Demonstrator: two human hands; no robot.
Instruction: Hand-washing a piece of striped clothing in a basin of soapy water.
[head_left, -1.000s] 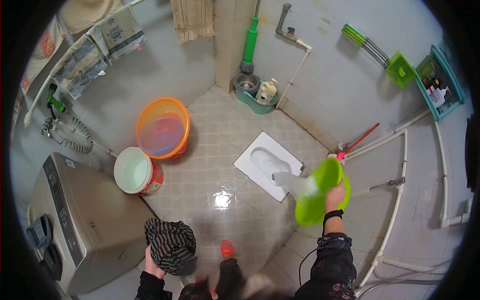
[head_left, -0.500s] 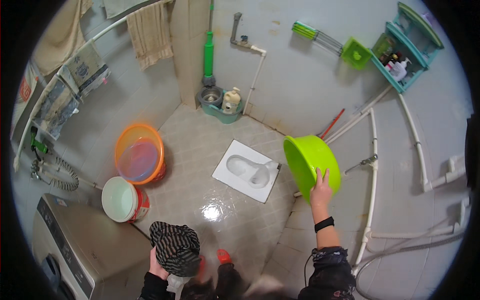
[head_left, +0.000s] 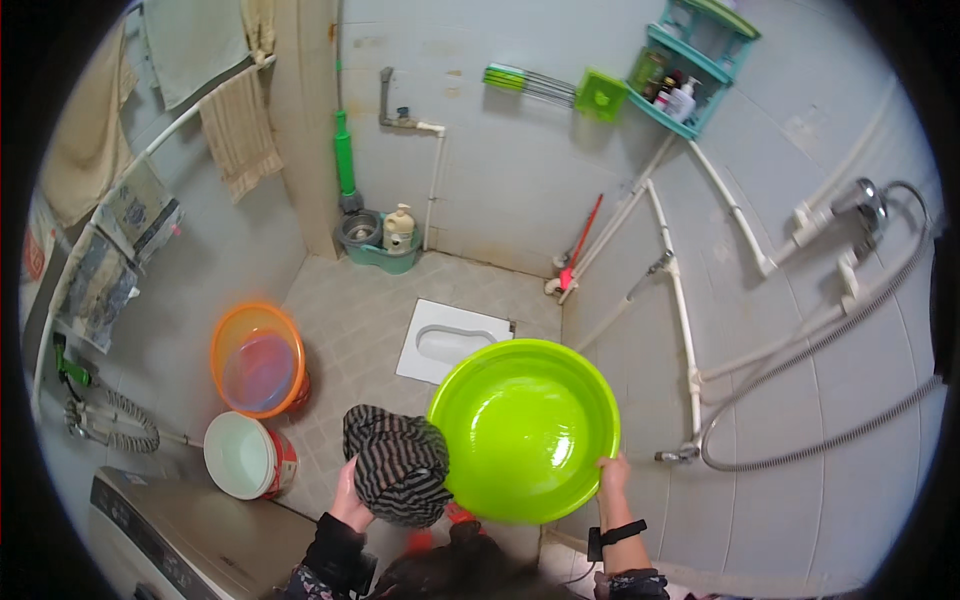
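A lime-green plastic basin (head_left: 530, 430) is held level in front of me, its inside facing up, with wet-looking highlights on its bottom. My right hand (head_left: 612, 478) grips its right rim. My left hand (head_left: 352, 498) is closed on a bunched black-and-grey striped cloth (head_left: 398, 465), perhaps a garment. The cloth sits against the basin's left rim, outside it; whether they touch I cannot tell. Most of the left fingers are hidden beneath the cloth. Beyond the basin, a white squat toilet (head_left: 445, 340) is set in the tiled floor, partly covered by the rim.
An orange basin (head_left: 258, 405) and a white bucket (head_left: 240, 455) stand at the left, by a washing machine (head_left: 190, 540). A mop bucket (head_left: 378, 255) holding a pump bottle is at the far wall. Pipes and a shower hose (head_left: 830, 340) run along the right wall.
My right hand has brought the green basin from the right wall to the middle, turning its inside upward. The striped cloth in my left hand has moved right, next to the basin.
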